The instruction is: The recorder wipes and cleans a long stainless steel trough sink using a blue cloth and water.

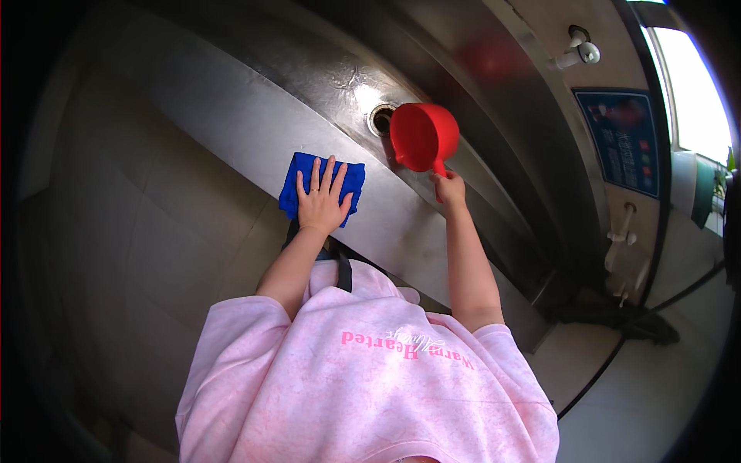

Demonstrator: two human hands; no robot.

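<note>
My left hand (323, 199) lies flat, fingers spread, on a folded blue cloth (289, 194). Under the cloth is the wide front ledge (231, 104) of a stainless steel trough sink, and one side of the cloth reaches the ledge's outer edge. In my right hand (450, 188) is the handle of a red plastic water dipper (443, 130), held over the trough. Its round bowl is tilted so that its inside partly faces me, and I see no water in it. Beside the bowl, a round drain (381, 120) shows in the trough floor, partly covered by the dipper.
A white tap (579, 55) and another white fitting (622, 237) stick out from the wall behind the trough. Between them hangs a blue sign (622, 142) bearing writing. A bright window (692, 87) is at the right. Tiled floor (168, 214) lies to the left.
</note>
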